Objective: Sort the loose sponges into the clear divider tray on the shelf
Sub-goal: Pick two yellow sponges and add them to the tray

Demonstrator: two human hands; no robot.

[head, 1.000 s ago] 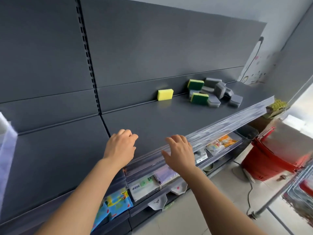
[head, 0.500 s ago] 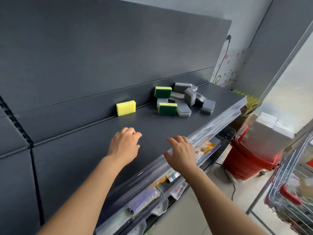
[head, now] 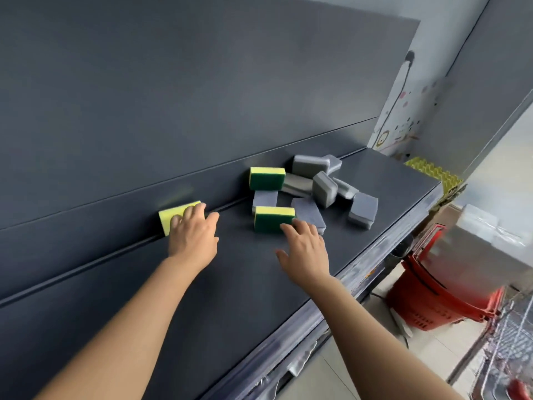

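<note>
At the lower right a red basket (head: 432, 301) carries a blurred pale box (head: 484, 235). On the shelf (head: 253, 290), left of centre, the yellow sponge (head: 173, 216) stands on edge against the back panel, long axis along it; the left hand (head: 193, 236) lays loose fingers on it. The right hand (head: 305, 251), spread open, touches the green-faced sponge (head: 271, 220), long axis level, beside the grey sponges (head: 320, 186)

red stacked baskets (head: 432, 301) on the floor beside a wire cart (head: 507, 339), cartoon wall sticker (head: 386, 138) farther back
</note>
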